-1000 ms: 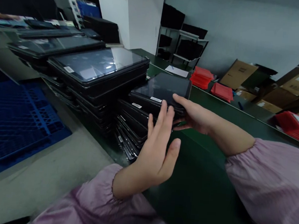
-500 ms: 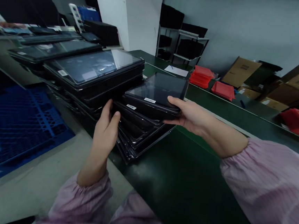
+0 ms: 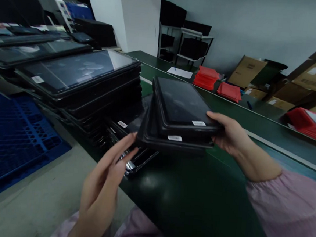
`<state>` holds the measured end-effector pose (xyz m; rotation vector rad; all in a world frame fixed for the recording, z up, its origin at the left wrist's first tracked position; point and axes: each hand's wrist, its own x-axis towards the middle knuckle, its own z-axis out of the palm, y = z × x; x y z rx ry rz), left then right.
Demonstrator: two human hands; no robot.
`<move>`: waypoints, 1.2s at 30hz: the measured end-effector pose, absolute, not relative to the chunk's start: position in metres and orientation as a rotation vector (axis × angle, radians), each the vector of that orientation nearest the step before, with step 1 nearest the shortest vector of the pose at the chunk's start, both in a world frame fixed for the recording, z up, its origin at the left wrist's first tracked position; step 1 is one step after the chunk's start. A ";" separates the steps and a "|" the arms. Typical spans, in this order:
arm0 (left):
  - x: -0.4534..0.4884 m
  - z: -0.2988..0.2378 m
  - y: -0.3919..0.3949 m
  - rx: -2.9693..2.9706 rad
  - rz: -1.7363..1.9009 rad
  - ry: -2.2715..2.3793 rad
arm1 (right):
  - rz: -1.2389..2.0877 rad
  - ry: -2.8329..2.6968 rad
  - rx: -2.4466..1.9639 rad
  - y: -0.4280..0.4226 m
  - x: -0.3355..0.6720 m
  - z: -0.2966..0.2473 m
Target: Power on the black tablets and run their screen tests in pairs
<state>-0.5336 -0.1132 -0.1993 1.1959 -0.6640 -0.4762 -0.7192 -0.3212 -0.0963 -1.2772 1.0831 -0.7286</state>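
Note:
My right hand (image 3: 230, 136) grips the right side of a small stack of black tablet-like screen panels (image 3: 185, 102), thumb on top and fingers underneath. The panels have glossy faces and white labels; the upper ones lie skewed over the lower ones. My left hand (image 3: 105, 184) has its fingers stretched out and apart, with the tips at the left corner of the held stack. Whether they bear any weight I cannot tell. Behind that corner, a lower pile of similar panels (image 3: 127, 116) lies on the green bench (image 3: 195, 199).
Tall piles of larger black screen panels (image 3: 79, 71) stand on the left. Red pouches (image 3: 205, 77), (image 3: 229, 91) and a white sheet (image 3: 180, 72) lie along the far bench. Cardboard boxes (image 3: 312, 76) are stacked at right. A blue plastic pallet (image 3: 20, 139) lies on the floor.
My right hand has moved the held panels rightward and toward me, off the lower pile, and turned them. My left hand has moved to their left corner. The view has shifted slightly right.

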 end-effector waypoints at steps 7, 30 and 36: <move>-0.583 -0.252 -0.103 1.022 -1.370 -0.410 | -0.987 1.133 -1.084 -0.250 -0.869 -0.191; -0.610 -0.295 -0.249 1.872 -1.142 -0.816 | -1.027 1.634 -0.524 -0.142 -1.007 -0.291; -0.638 -0.299 -0.261 1.932 -0.484 -1.593 | -0.875 2.093 -1.549 -0.176 -1.023 -0.301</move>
